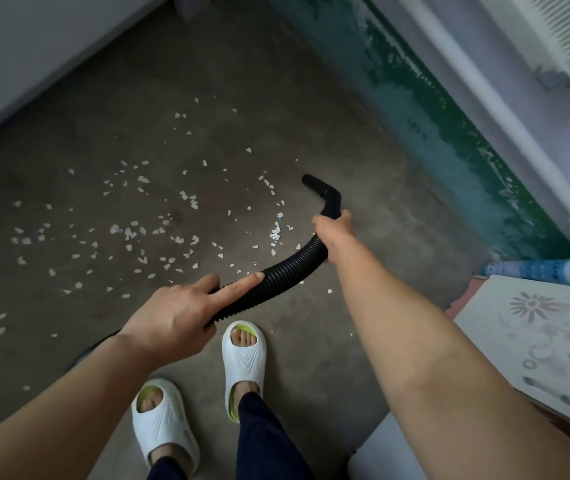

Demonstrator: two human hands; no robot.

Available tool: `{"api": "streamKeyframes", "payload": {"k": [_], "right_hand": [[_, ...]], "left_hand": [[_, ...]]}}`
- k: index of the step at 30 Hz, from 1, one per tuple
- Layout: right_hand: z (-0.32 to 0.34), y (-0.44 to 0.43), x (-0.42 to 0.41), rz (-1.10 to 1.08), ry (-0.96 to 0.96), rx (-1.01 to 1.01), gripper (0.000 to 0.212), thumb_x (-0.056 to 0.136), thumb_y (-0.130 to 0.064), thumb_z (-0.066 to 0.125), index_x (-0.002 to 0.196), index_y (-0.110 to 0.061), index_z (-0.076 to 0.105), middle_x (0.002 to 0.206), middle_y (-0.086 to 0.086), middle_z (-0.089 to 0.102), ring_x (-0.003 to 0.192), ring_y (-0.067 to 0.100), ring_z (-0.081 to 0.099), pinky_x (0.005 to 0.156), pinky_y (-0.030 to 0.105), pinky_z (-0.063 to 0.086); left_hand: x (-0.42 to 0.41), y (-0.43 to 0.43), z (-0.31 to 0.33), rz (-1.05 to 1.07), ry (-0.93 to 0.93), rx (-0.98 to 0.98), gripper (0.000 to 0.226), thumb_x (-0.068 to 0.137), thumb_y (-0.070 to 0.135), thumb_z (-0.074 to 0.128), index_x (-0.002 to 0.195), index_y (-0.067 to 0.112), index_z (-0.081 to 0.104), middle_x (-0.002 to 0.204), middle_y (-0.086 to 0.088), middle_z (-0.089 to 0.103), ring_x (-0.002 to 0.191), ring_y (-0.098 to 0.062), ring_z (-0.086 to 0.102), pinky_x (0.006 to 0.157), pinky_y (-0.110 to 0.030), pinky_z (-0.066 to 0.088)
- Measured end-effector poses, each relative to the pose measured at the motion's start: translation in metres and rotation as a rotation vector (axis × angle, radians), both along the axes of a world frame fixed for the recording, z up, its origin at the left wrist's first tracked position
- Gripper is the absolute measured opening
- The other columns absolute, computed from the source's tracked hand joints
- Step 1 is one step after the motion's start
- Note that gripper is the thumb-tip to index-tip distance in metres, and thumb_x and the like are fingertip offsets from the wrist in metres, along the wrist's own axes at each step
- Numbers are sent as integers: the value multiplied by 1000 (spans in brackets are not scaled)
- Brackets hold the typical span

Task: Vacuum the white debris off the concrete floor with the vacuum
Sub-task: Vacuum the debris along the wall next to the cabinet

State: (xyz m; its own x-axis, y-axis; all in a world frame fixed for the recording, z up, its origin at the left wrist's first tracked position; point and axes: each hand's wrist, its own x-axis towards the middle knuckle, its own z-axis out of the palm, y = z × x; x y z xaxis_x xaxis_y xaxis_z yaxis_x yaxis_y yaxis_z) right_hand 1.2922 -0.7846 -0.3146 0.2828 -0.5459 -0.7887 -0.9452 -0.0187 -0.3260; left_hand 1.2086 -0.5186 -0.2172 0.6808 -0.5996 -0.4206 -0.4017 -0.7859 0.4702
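Presently: black corrugated vacuum hose (287,275), arched between both hands. Grip: right hand (333,230) wrapped round it just below the bent rigid nozzle (321,192); left hand (172,313) clasps the lower run, forefinger laid straight along the ribs. Contents of concrete floor (276,98): white debris (138,233), scattered mostly left of the nozzle tip, a dense cluster just beside the right hand. White slippers (243,362) on both feet.

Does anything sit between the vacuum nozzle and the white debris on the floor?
Nothing visible. The right hand holds the nozzle over bare concrete floor; the white debris lies just left of it, with only open floor between.
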Motion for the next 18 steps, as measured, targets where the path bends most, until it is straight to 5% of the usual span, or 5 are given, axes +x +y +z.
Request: {"api": "streamKeyframes", "payload": {"k": [6,9,14,18], "right_hand": [[-10,7,14,102,-83,-114,39,92,-13,48,131,-9,49,103,7,58,89,27,58,89,41,54],[-2,11,28,231,-122,-186,42,93,-17,46,134,-13,41,99,6,56,83,28,58,77,35,51],[-2,10,63,261,-49,-203,46,87,-11,53,132,-14,45,113,10,62,99,31,62,86,38,53],[-9,13,66,341,10,-219,47,84,-9,53,131,-12,50,115,10,63,93,29,60,78,33,50]], "left_hand": [[5,15,-1,12,3,23,100,82,16,49,135,60,-23,91,9,38,64,-20,49,55,-27,31],[6,15,2,29,3,14,100,83,16,48,134,60,-25,91,10,38,64,-19,50,55,-27,32],[20,6,-5,94,-14,-36,102,80,17,47,131,62,-29,96,9,45,73,-21,56,59,-27,35],[23,6,-12,124,22,-63,104,78,16,50,130,64,-27,96,8,47,74,-23,56,61,-27,36]]}}
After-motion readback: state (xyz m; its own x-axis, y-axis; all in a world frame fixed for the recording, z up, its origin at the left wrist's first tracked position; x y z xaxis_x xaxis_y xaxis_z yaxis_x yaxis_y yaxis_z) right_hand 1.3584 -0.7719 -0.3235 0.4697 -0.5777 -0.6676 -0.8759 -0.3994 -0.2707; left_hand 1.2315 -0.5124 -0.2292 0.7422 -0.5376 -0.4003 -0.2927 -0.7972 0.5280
